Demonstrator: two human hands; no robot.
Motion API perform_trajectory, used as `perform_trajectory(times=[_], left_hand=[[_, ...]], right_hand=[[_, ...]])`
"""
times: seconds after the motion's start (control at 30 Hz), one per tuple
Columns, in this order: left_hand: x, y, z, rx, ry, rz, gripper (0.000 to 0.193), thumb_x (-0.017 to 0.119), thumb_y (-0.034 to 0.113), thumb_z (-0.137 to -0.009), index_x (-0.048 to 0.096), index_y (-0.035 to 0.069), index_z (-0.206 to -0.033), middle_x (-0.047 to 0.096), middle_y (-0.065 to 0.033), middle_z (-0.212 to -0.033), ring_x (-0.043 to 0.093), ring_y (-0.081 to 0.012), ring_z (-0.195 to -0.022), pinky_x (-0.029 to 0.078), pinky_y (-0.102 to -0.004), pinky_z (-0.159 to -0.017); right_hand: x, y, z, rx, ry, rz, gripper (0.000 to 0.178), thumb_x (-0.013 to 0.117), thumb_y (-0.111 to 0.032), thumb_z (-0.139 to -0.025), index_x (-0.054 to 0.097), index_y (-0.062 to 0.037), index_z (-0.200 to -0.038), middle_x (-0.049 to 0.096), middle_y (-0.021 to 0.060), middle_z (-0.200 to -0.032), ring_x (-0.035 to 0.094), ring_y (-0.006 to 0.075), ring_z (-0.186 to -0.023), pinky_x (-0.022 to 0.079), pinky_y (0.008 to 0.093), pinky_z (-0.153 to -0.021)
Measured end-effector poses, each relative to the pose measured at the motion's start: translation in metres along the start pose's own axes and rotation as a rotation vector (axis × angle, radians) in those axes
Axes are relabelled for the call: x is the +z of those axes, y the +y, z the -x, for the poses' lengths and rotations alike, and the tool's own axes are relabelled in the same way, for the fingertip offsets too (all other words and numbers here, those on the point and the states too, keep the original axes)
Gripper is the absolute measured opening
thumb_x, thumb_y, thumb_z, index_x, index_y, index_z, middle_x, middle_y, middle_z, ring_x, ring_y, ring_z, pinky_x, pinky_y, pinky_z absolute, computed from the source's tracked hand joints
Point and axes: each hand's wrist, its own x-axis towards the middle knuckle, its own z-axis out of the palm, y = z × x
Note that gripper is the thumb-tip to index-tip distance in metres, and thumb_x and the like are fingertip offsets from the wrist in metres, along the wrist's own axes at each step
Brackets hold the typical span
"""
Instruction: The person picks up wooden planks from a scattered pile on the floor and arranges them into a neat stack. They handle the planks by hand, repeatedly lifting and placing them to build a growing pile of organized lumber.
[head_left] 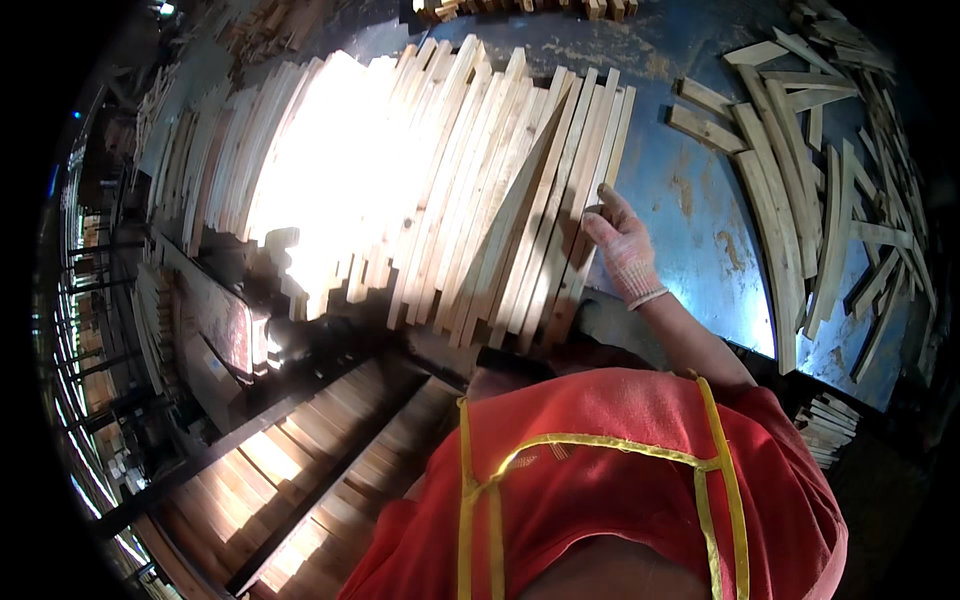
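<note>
Long pale wooden strips [500, 190] lie side by side in a wide row on the blue metal table. My right hand [625, 245], in a whitish glove with soiled fingertips, is at the right end of this row. Its thumb and forefinger are bent in against the outermost wooden strip [613, 150], closed at its edge; the other fingers are mostly hidden. One strip near that end lies slantwise across its neighbours, and a dark shadow falls beside it. Strong light washes out the row's middle. My left hand is out of sight.
To the right, loose wooden offcuts [775, 200] lie in a jumbled heap on the blue table [690, 190]. More boards [270, 470] rest between dark rails at the lower left. Stacked strips [828, 425] stand below the table's right edge. Other wood pieces line the far edge.
</note>
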Motion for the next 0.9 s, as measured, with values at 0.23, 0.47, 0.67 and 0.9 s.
perform_trajectory(times=[0.23, 0.47, 0.67, 0.9], left_hand=[[-0.025, -0.012, 0.003, -0.170, -0.356, 0.287, 0.048, 0.066, 0.028, -0.100, 0.062, 0.002, -0.140, 0.065, -0.0112, -0.139, 0.066, -0.0235, -0.119, 0.053, -0.0393, -0.105], [-0.036, -0.032, -0.010, -0.336, -0.835, 0.506, 0.050, 0.067, 0.028, -0.099, 0.062, 0.003, -0.142, 0.065, -0.0107, -0.140, 0.066, -0.0233, -0.119, 0.052, -0.0389, -0.106], [-0.042, -0.034, -0.021, -0.332, -1.108, 0.456, 0.052, 0.067, 0.028, -0.098, 0.062, 0.004, -0.143, 0.065, -0.0103, -0.141, 0.066, -0.0231, -0.120, 0.052, -0.0387, -0.106], [-0.089, 0.046, -0.005, 0.003, -0.704, -0.287, 0.063, 0.068, 0.032, -0.093, 0.058, 0.004, -0.149, 0.060, -0.0148, -0.149, 0.063, -0.0301, -0.127, 0.049, -0.0420, -0.110]], right_hand=[[0.059, -0.031, 0.030, 0.145, -0.119, 0.734, 0.114, 0.081, -0.054, -0.089, 0.022, 0.0103, -0.163, 0.065, 0.0290, -0.128, 0.070, 0.0326, -0.109, 0.056, 0.0428, -0.095], [0.073, -0.003, 0.022, 0.391, -0.126, 0.580, 0.108, 0.080, -0.047, -0.086, 0.028, 0.0109, -0.161, 0.067, 0.0297, -0.128, 0.073, 0.0417, -0.102, 0.059, 0.0459, -0.093], [0.081, 0.000, 0.056, 0.314, 0.051, -0.017, 0.114, 0.085, -0.036, -0.087, 0.017, 0.0091, -0.167, 0.063, 0.0206, -0.135, 0.068, 0.0216, -0.107, 0.057, 0.0307, -0.086], [0.094, -0.048, 0.124, 0.102, 0.125, -0.072, 0.073, 0.068, -0.012, -0.088, 0.045, 0.0036, -0.156, 0.068, 0.0105, -0.117, 0.069, 0.0208, -0.102, 0.060, 0.0378, -0.090]])
